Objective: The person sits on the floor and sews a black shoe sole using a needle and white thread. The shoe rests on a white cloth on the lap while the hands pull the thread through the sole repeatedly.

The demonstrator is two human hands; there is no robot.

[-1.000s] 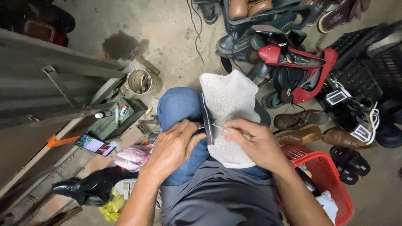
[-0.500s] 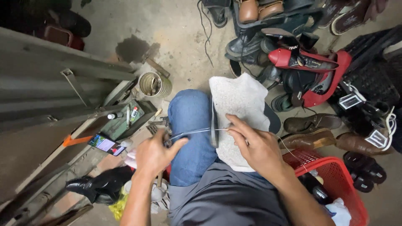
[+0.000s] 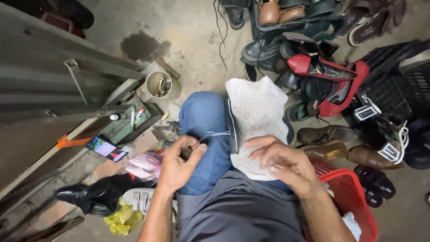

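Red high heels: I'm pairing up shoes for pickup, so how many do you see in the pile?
2. One red heel lies on the dark shoes beyond the white sole; the second red heel is just right of it, against the black crate. More may be buried.

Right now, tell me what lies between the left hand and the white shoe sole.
In the head view, a thin thread stretches from the left hand across the blue-jeaned knee to the white shoe sole.

red basket (image 3: 358,188) cropped, handheld tool (image 3: 186,153) indistinct
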